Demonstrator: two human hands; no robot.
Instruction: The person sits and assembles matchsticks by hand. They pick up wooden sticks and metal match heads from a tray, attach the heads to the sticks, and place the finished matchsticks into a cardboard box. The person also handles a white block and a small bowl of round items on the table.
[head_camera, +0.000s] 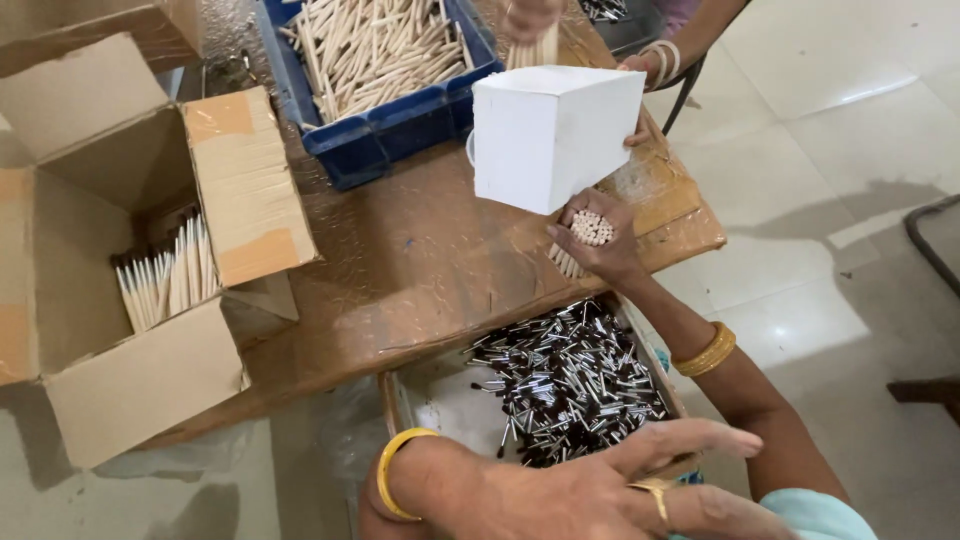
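A single head-worn camera looks steeply down and forward from just above the person's own arms. The desk (420, 250) fills the middle of the frame at close range, with pale floor tiles (850, 200) showing to the right.

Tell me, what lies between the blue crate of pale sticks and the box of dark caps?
Only bare brown tabletop separates blue crate from box of dark caps, per the head view.

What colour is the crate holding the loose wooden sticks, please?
Blue; the crate shows best in the head view.
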